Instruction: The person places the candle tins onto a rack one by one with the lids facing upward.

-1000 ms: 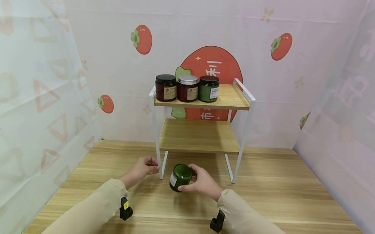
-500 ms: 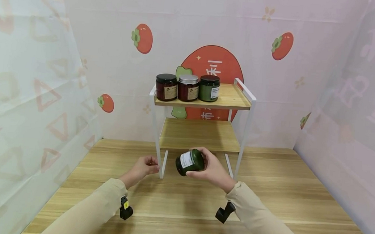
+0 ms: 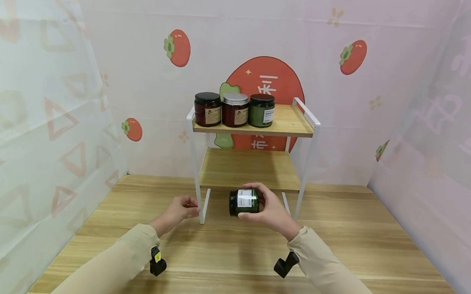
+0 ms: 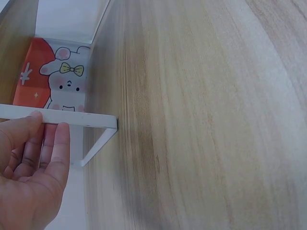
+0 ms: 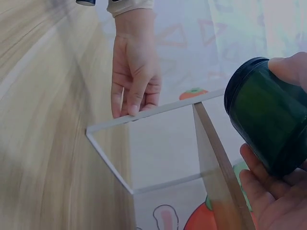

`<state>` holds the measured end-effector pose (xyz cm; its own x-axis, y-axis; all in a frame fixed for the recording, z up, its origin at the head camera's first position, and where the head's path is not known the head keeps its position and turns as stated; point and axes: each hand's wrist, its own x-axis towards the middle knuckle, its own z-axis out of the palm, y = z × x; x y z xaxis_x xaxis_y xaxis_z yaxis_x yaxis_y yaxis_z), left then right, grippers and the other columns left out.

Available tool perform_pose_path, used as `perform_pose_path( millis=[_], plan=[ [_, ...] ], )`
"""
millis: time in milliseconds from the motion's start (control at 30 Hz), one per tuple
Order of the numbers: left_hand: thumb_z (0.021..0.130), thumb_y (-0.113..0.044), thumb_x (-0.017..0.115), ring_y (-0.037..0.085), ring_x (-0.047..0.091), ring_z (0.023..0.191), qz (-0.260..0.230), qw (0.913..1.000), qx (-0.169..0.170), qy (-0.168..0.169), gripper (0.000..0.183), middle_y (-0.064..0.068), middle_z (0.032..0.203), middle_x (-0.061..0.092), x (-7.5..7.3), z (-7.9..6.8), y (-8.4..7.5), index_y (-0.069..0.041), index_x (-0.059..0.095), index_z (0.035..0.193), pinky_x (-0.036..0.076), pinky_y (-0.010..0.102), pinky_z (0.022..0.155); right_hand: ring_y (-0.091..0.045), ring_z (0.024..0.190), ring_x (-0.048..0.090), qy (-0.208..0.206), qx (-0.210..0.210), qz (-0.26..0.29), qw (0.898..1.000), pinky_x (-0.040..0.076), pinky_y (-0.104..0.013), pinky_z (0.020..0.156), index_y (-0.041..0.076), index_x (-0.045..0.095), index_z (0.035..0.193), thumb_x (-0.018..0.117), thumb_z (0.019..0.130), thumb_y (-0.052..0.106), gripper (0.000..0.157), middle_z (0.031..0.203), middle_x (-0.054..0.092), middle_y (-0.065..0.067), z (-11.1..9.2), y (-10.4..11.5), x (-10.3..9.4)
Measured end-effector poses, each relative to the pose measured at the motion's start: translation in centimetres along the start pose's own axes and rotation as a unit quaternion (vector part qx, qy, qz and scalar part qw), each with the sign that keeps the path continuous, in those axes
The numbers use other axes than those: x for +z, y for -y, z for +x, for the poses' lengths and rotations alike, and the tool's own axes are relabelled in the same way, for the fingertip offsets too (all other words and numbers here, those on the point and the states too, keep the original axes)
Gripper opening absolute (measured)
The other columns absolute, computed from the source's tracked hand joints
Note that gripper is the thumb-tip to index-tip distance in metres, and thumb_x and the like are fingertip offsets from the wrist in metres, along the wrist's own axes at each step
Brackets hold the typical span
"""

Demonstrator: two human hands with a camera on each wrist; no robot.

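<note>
My right hand (image 3: 269,211) grips a green glass jar (image 3: 245,202) with a dark lid and white label, in front of the rack below its lower shelf. The jar lies on its side in the air, lid end to the left. In the right wrist view, the thumb and fingers are around the jar (image 5: 268,115). My left hand (image 3: 176,215) pinches the white front left leg (image 4: 62,117) of the two-tier rack (image 3: 253,132) between thumb and fingers, low down near the table. Its grasp also shows in the left wrist view.
On the rack's top shelf, at the left, stand a brown jar (image 3: 208,109) with a black lid, a brown jar (image 3: 235,110) with a silver lid and a green jar (image 3: 261,111). The rack stands on a wooden table (image 3: 218,273), with printed cloth (image 3: 141,81) behind and at the sides.
My right hand has lifted the green jar up and to the right, turning it from nearly upright onto its side, label toward me. The left hand has stayed at the rack's leg.
</note>
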<state>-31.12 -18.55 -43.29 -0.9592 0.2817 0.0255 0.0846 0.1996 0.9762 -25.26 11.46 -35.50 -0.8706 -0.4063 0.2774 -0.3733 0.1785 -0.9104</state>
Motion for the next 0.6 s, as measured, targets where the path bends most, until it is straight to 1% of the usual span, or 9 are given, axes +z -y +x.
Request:
perform_pose_path(
  millis=[100,200,333,433,500,600],
  plan=[
    [0.091,0.005,0.06,0.027,0.063,0.095,0.0,1.0,0.002,0.002,0.014,0.008,0.092,0.057,-0.02,-0.01,-0.05,0.01,0.052,0.101,0.059,0.03,0.087,-0.024,0.101,0.056,-0.003,-0.001,-0.008,1.0,0.057,-0.028,0.081,0.01,0.049,0.133,0.083,0.074,0.008,0.068,0.129,0.052,-0.014,-0.03,-0.07,-0.08],
    [0.091,0.004,0.06,0.027,0.063,0.095,-0.001,1.0,0.002,0.002,0.015,0.008,0.092,0.057,-0.03,-0.05,-0.14,0.012,0.052,0.101,0.059,0.03,0.087,-0.023,0.103,0.055,-0.007,-0.006,-0.029,1.0,0.056,-0.03,0.082,0.011,0.05,0.133,0.083,0.075,0.011,0.067,0.129,0.054,-0.012,-0.05,0.01,-0.19],
    [0.092,0.004,0.06,0.027,0.063,0.096,0.004,1.0,-0.001,0.001,0.017,0.009,0.094,0.058,-0.02,-0.15,-0.26,0.012,0.052,0.103,0.059,0.031,0.088,-0.023,0.114,0.056,-0.011,-0.015,-0.05,0.999,0.051,-0.036,0.097,0.01,0.05,0.134,0.083,0.076,0.014,0.067,0.131,0.056,-0.009,-0.12,0.18,-0.4],
    [0.092,0.003,0.06,0.027,0.063,0.096,0.007,1.0,-0.002,0.001,0.017,0.01,0.096,0.058,0.02,-0.23,-0.37,0.012,0.052,0.104,0.058,0.033,0.09,-0.024,0.118,0.055,-0.013,-0.019,-0.05,0.998,0.044,-0.043,0.107,0.01,0.051,0.132,0.083,0.076,0.014,0.065,0.131,0.056,-0.008,-0.17,0.18,-0.53],
    [0.092,0.003,0.059,0.027,0.063,0.096,0.007,1.0,-0.001,0.002,0.017,0.011,0.096,0.058,0.04,-0.29,-0.46,0.012,0.052,0.104,0.058,0.034,0.09,-0.023,0.116,0.056,-0.015,-0.021,-0.051,0.998,0.045,-0.044,0.107,0.011,0.053,0.13,0.083,0.075,0.014,0.062,0.129,0.057,-0.008,-0.21,0.15,-0.6],
    [0.092,0.003,0.06,0.026,0.063,0.096,0.005,1.0,-0.002,0.004,0.016,0.011,0.096,0.058,0.06,-0.33,-0.52,0.012,0.052,0.104,0.058,0.035,0.09,-0.023,0.111,0.058,-0.013,-0.02,-0.047,0.999,0.047,-0.042,0.103,0.01,0.055,0.127,0.083,0.075,0.014,0.059,0.125,0.059,-0.009,-0.27,0.15,-0.66]
  ],
)
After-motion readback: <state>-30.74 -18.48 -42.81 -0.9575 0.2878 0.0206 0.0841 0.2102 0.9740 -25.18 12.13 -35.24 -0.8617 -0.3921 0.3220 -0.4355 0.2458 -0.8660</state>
